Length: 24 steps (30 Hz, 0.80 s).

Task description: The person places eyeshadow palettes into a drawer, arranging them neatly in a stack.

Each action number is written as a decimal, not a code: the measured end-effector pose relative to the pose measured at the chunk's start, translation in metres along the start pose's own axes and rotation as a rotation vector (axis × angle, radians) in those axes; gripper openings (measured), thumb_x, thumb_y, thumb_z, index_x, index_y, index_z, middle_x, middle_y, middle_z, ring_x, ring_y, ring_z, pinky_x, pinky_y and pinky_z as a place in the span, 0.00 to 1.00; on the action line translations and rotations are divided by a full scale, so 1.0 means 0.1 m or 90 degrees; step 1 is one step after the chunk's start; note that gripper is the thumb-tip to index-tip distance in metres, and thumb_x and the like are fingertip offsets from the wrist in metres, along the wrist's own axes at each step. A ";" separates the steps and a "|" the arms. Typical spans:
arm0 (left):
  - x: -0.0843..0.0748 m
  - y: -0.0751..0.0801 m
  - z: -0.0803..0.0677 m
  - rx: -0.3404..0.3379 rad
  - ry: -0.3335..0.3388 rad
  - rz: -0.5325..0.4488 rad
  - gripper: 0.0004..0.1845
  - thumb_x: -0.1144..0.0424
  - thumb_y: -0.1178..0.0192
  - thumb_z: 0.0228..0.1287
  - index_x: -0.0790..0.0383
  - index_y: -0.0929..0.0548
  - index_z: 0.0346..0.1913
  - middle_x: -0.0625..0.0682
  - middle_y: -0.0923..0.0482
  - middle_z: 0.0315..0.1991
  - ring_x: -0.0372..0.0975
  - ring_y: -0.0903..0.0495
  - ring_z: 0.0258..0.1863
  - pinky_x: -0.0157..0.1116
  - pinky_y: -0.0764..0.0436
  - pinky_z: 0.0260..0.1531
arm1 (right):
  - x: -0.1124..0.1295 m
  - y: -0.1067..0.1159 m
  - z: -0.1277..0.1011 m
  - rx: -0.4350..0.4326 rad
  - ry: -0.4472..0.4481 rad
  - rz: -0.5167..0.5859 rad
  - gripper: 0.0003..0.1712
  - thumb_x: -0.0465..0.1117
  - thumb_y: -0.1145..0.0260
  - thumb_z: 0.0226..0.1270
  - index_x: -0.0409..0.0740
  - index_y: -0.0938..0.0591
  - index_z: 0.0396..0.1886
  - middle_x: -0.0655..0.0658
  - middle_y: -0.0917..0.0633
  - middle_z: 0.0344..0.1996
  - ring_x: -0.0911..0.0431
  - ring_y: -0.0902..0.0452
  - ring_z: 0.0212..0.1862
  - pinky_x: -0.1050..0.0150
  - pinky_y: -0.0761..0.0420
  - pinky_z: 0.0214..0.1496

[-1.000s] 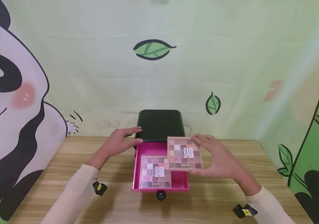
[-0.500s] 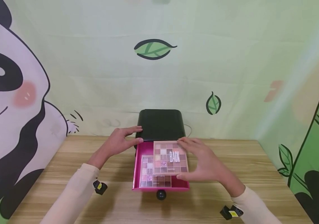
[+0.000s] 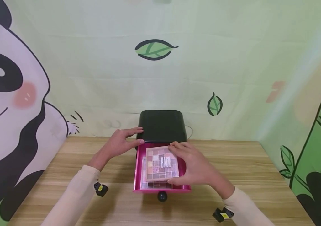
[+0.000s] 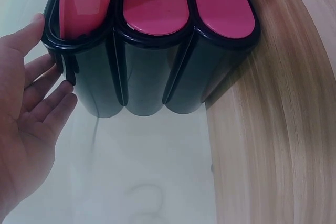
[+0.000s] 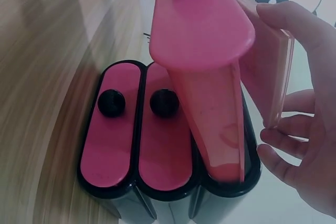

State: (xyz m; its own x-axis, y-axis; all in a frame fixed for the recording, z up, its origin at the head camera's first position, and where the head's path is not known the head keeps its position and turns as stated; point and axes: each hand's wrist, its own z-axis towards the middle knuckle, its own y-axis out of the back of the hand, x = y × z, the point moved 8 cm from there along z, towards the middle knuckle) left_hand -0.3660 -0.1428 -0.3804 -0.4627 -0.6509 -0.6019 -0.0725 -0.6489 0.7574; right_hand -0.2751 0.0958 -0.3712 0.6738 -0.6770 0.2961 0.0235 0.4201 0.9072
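My right hand (image 3: 195, 164) pinches an eyeshadow palette (image 3: 161, 164) marked BACK between thumb and fingers. In the head view it is slightly turned and lies over the pulled-out pink drawer (image 3: 184, 189). Beneath it, a second eyeshadow palette (image 3: 143, 182) lies in the drawer, mostly covered. From the right wrist view, the held palette (image 5: 269, 74) appears above the drawer's side wall. My left hand (image 3: 118, 143) touches the left side of the black drawer cabinet (image 3: 161, 125); its fingers (image 4: 58, 106) lie loosely against the casing.
Two lower pink drawers (image 5: 109, 148) with black knobs are closed in the cabinet. The top drawer's black knob (image 3: 162, 196) sticks out toward the front. A wooden table (image 3: 234, 163) bears the cabinet, and a printed panda backdrop (image 3: 107, 78) stands behind.
My right hand has carried the palette left and down, from beyond the drawer's right edge to above the other palette. My left hand has stayed on the cabinet.
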 end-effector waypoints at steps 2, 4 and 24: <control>0.00 0.00 0.00 0.000 -0.001 0.001 0.32 0.42 0.32 0.65 0.52 0.21 0.69 0.54 0.26 0.70 0.53 0.26 0.69 0.54 0.22 0.63 | 0.01 -0.03 0.01 0.007 0.001 -0.003 0.61 0.73 0.26 0.44 0.45 0.28 0.75 0.43 0.29 0.75 0.47 0.35 0.74 0.41 0.27 0.70; 0.00 0.00 0.00 0.000 -0.002 0.001 0.32 0.42 0.32 0.65 0.52 0.21 0.69 0.54 0.25 0.70 0.53 0.26 0.69 0.54 0.22 0.63 | 0.03 -0.05 0.03 0.014 0.002 -0.004 0.61 0.73 0.26 0.45 0.45 0.28 0.75 0.42 0.30 0.75 0.46 0.35 0.74 0.41 0.28 0.70; 0.00 0.00 -0.01 -0.001 -0.002 0.002 0.33 0.40 0.33 0.65 0.52 0.21 0.69 0.54 0.26 0.70 0.53 0.26 0.69 0.55 0.23 0.63 | 0.09 -0.12 0.05 0.053 0.001 -0.008 0.62 0.74 0.26 0.46 0.45 0.30 0.76 0.42 0.32 0.76 0.46 0.39 0.76 0.40 0.31 0.72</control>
State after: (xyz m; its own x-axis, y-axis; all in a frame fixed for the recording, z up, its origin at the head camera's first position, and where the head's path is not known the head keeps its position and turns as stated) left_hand -0.3654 -0.1427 -0.3805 -0.4659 -0.6511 -0.5992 -0.0699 -0.6480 0.7585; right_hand -0.2727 0.0814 -0.3783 0.6745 -0.6815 0.2840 -0.0296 0.3594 0.9327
